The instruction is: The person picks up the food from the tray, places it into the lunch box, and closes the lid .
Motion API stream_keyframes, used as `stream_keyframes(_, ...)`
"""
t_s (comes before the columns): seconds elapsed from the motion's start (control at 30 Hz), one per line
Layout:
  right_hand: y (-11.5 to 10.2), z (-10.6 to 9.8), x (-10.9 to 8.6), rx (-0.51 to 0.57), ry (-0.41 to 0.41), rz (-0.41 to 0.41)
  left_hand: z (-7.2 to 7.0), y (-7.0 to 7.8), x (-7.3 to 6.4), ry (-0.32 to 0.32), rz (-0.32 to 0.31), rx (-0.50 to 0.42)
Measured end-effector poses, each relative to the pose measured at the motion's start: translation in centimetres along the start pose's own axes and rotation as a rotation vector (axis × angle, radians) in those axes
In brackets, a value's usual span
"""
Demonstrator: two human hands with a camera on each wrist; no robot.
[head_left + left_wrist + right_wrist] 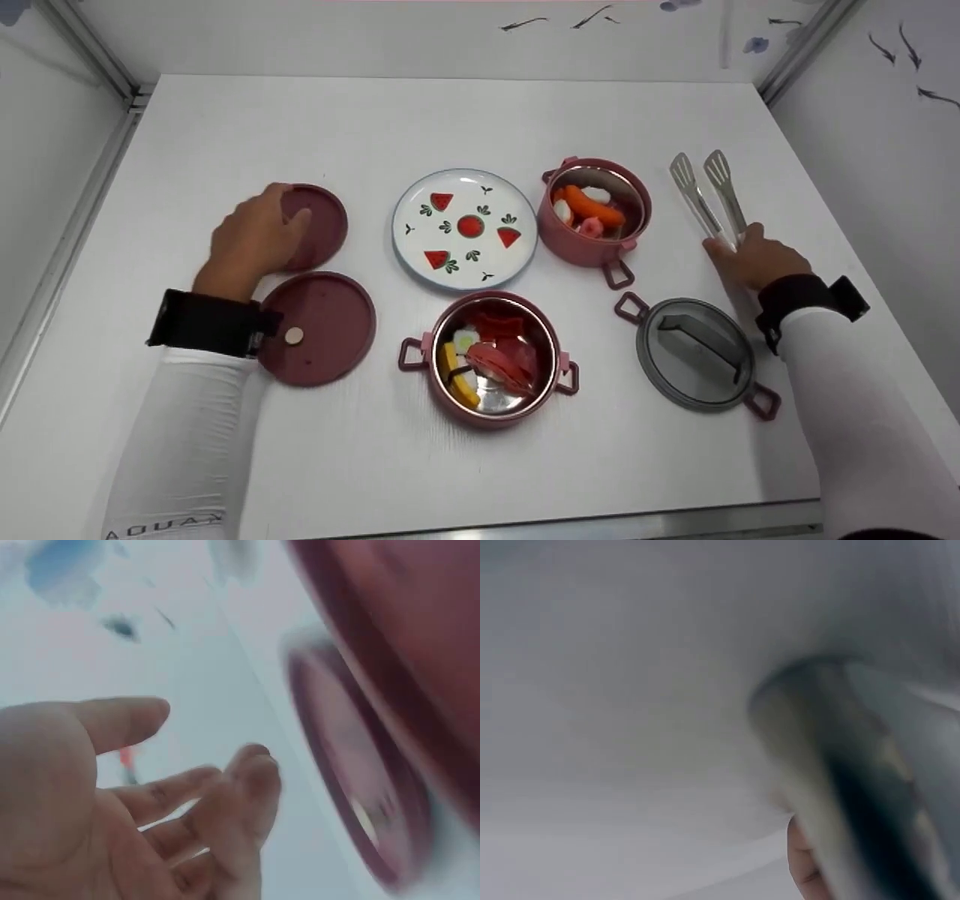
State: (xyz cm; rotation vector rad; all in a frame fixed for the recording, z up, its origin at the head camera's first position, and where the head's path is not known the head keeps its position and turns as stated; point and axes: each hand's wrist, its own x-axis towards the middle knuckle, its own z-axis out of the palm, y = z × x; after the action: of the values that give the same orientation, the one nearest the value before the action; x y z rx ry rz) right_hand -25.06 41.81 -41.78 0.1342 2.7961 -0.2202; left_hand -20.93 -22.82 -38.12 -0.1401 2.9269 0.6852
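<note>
Metal tongs [707, 210] on the right side of the white table [360, 120], slotted ends spread apart and pointing toward the back wall [375, 45]. Gripped near the base by the right hand [761, 259]; blurred large in the right wrist view. Left hand [255, 229] holding nothing, fingers loosely bent, over the left part of the far dark red lid [322, 225]; contact with that lid, cannot tell.

On the left white sleeve [187, 435], a row of dark capital letters [165, 526], only partly readable, a U and an A among them. On the back wall, dark brush-like strokes [592, 16] and a bluish blotch [756, 45].

Nearer the body, a second dark red lid [330, 330] with a pale round knob, partly hidden by the left wristband [214, 324]. Toward the middle, a plate [411, 247] painted with watermelon slices and leaves; just beside it, the far pot [574, 244] with orange, white and pink pieces inside. In front, the near pot [465, 416] with yellow and red pieces. In the way on the near side of the tongs, a grey lid [682, 367], close beside the right forearm.
</note>
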Motion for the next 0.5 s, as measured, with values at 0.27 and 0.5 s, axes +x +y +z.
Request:
stream_keyframes(0.27, 1.2, 0.6, -0.4, 0.002, 0.035, 0.027, -0.6, -4.5, 1.7, -0.127, -0.168, 0.118)
stream_keyframes(0.5, 0.2, 1.8, 0.5, 0.048, 0.058, 0.018, -0.4, -6.2, 1.9, -0.274, -0.158, 0.001)
